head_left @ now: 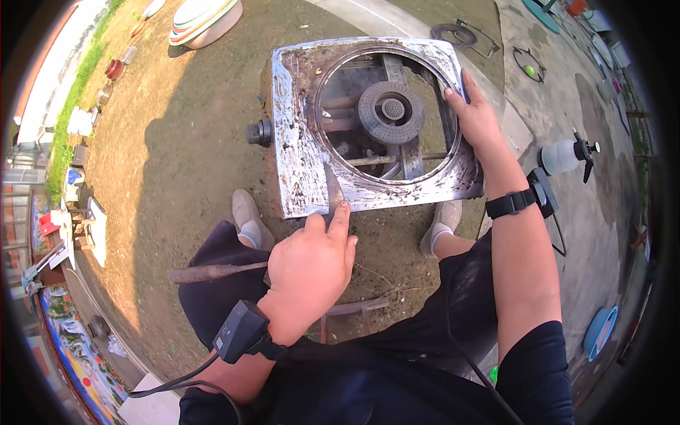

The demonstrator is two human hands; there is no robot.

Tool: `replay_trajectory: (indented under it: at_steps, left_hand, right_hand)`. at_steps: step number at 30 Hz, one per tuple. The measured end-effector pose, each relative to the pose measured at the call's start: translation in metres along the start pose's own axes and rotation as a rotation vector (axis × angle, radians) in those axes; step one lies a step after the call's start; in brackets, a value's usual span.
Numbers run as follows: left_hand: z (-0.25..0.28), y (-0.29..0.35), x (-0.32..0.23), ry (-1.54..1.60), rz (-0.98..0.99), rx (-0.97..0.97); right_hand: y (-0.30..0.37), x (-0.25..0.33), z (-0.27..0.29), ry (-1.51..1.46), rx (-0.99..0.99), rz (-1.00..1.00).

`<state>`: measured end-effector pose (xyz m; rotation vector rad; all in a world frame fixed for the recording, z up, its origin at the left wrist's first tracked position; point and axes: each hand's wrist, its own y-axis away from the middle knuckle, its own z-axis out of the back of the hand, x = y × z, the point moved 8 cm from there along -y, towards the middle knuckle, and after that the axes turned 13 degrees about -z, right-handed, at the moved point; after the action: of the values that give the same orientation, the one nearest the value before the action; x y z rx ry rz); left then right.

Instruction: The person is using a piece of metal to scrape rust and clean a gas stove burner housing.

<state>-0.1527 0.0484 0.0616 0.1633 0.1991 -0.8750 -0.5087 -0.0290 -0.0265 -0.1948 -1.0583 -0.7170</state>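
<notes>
A grimy single-burner gas stove [301, 170] stands before me, its white top streaked with brown rust and dark residue. Inside its round opening sits a perforated burner head [392, 112]. My left hand [309, 251] is closed on what looks like a sickle [334, 190]; its brown handle [216, 273] sticks out to the left. The pointed blade lies against the front left of the stove's top, and my index finger presses on it. At the stove's right edge, my right hand [480, 122] grips the rim, thumb on top. A black control knob [259, 132] projects from the left side.
A white spray bottle [561, 157] stands right of my right forearm. Farther off are a round pan support [454, 35], a metal ring stand [529, 65] and stacked basins [204, 23]. A blue basin [601, 333] rests at the lower right. Cables hang from both wrist devices.
</notes>
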Motion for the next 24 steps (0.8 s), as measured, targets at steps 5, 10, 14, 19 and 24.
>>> replay_trajectory:
  at_steps: [5,10,14,19,24]
  left_hand:
    - [0.013,-0.023,0.001,-0.029,0.004,-0.042]
    - [0.003,0.001,0.0,0.008,0.011,-0.011]
    - [0.01,-0.02,0.001,0.017,0.025,-0.074]
    - [0.012,-0.012,-0.001,0.042,0.039,-0.048]
    - [0.012,-0.009,0.007,0.032,0.081,-0.07]
  right_hand:
    - [0.001,0.006,-0.003,-0.025,0.0,0.014]
    - [0.005,0.008,-0.001,0.017,0.0,0.005]
    - [0.005,0.006,-0.002,-0.085,0.014,0.002]
    - [0.004,0.003,0.0,-0.011,0.015,-0.023]
    - [0.006,0.007,-0.003,-0.07,0.023,-0.015]
